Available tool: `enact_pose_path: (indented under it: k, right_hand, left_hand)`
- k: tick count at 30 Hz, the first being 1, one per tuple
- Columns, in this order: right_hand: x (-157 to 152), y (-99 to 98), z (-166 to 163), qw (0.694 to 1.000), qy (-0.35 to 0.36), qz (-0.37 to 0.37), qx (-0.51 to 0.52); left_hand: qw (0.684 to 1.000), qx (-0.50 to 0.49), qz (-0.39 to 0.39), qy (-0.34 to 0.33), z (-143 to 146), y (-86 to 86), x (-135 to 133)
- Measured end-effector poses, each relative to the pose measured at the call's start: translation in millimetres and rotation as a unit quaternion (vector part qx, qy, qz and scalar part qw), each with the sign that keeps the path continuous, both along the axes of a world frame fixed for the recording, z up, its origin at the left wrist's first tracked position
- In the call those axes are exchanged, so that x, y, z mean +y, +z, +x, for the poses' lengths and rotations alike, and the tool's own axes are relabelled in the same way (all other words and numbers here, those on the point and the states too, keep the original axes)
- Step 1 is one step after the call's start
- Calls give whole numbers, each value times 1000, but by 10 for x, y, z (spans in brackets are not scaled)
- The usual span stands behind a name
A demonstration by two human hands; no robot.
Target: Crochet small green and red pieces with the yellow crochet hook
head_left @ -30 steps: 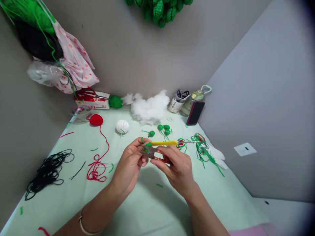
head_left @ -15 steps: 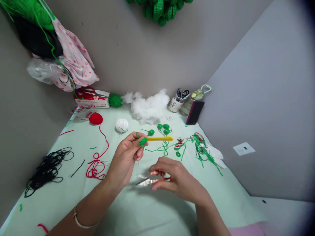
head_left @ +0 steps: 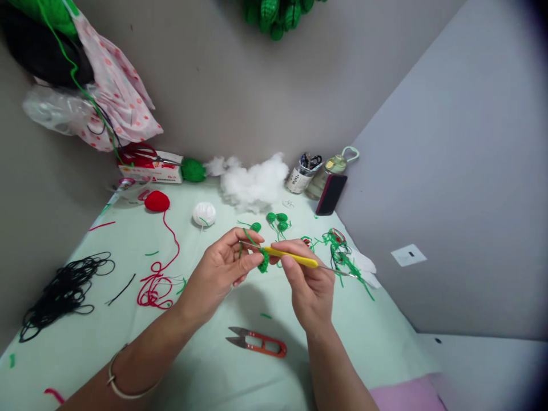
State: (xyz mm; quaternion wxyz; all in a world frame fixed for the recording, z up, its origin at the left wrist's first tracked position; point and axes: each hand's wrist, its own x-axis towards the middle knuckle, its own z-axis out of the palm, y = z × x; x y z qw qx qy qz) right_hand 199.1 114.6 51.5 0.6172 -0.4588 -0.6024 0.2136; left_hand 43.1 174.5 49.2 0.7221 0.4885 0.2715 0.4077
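Between the thumb and fingers of my left hand (head_left: 220, 268) is a small green crochet piece (head_left: 264, 261), with a strand of green yarn over the forefinger. My right hand (head_left: 310, 282) grips a yellow-handled crochet hook (head_left: 295, 257) like a pen. The hook's thin metal end points left, at the top of the green piece by my left fingertips; whether it passes through a stitch I cannot tell. Orange thread snips (head_left: 259, 341) lie on the cloth below my hands, blades pointing left. A short green yarn scrap (head_left: 266, 315) rests just above them.
White stuffing (head_left: 254, 182), a white yarn ball (head_left: 204, 214) and a red yarn ball (head_left: 157, 201) sit toward the back. Black cord (head_left: 64, 294) lies at left. Small green crocheted balls (head_left: 281, 221) and tangled scraps (head_left: 342, 251) lie beyond my right hand. A phone (head_left: 331, 194) leans upright.
My right hand has put the thread snips down on the table and taken hold of the yellow crochet hook, bringing its metal tip to the green piece. The view has shifted slightly.
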Motion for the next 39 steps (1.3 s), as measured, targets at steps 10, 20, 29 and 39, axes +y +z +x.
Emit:
enact_pose_path:
  k: [10,20,29,39]
  right_hand:
    - [67,-188,-102,991,-1,-36,128]
    - [86,-222,-136,982,-67,-93,152]
    - [118,-291,-42,971,2,-99,216]
    - [27,-292,-47,998,-46,-24,24]
  left_hand:
    - [998,41,20,43,34,-23,-99]
    - [999,19,-14,43,84,-96,-59]
    - [992,-51,-109,26,122,-82,-50]
    - [995,-30,-80,49,131,-123,-68]
